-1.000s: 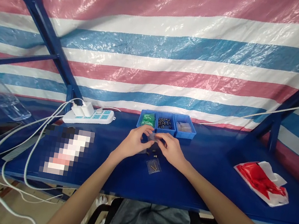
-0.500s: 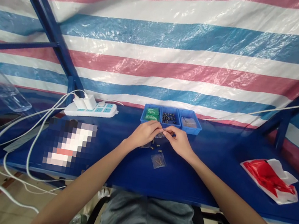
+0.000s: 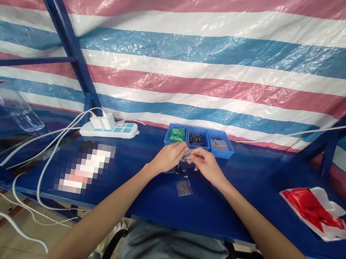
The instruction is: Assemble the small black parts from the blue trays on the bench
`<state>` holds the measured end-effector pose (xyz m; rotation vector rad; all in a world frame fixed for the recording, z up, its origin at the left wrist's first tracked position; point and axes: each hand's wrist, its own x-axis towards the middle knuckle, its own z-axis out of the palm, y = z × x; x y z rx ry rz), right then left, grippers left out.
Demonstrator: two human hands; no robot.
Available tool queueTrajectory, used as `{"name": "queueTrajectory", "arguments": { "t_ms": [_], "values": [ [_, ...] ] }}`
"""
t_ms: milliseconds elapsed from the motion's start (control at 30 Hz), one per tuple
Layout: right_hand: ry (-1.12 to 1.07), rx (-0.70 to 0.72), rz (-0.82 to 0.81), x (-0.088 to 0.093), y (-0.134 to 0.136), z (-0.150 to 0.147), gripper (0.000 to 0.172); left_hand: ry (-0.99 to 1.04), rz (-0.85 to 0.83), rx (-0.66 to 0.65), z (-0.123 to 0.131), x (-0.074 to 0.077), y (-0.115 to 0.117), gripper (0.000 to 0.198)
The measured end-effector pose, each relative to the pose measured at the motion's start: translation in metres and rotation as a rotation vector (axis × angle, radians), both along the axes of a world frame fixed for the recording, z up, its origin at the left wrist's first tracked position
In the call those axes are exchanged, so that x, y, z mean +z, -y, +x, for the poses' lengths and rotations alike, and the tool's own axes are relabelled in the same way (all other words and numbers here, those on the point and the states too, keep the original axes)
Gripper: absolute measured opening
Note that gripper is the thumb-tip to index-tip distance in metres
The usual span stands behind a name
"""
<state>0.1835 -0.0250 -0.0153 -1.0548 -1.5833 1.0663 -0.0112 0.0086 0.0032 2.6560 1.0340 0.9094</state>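
Note:
Between my two hands is a small clear plastic bag (image 3: 187, 155), pinched from both sides just in front of the blue bins. My left hand (image 3: 172, 154) has its fingers closed on the bag's left side. The fingers of my right hand (image 3: 202, 160) grip its right side; whatever the bag contains is too small to make out. Below the hands, a few small brass-coloured screws (image 3: 185, 177) lie loose on the blue table (image 3: 154, 197). Closer to me rests another clear bag (image 3: 184, 188) with several thin pieces inside. Part of a further bag (image 3: 170, 170) shows under my left hand.
Three joined blue bins (image 3: 199, 148) hold green packets (image 3: 177, 135), dark small parts (image 3: 196, 139) and clear bags (image 3: 220, 144). A white power strip (image 3: 109, 130) with cables stands left, beyond it a water bottle (image 3: 25, 110). A red-and-white plastic package (image 3: 314, 212) lies right.
The clear bag shows more plainly between my hands, whose fingertips have moved slightly apart. The whole view has shifted a little.

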Motion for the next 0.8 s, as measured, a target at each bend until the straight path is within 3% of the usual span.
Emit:
{"name": "queueTrajectory", "arguments": {
  "t_ms": [133,300,433,800],
  "values": [
    [-0.078,0.040,-0.104,0.0013,0.0022,-0.0040,0.027,0.010,0.011,-0.010,0.0007,-0.0013,-0.0003,0.031],
    [-0.007,-0.003,-0.038,-0.0024,0.0001,-0.0012,0.023,0.046,-0.076,-0.021,0.0037,-0.0048,0.0016,0.028],
    [0.035,-0.039,0.038,-0.0037,0.0000,-0.0009,0.019,0.026,-0.052,-0.039,0.0042,-0.0050,0.0008,0.029],
    [-0.084,-0.007,-0.058,-0.0034,0.0011,-0.0053,0.021,0.120,-0.130,-0.035,0.0059,-0.0039,0.0011,0.021]
  ]
}}
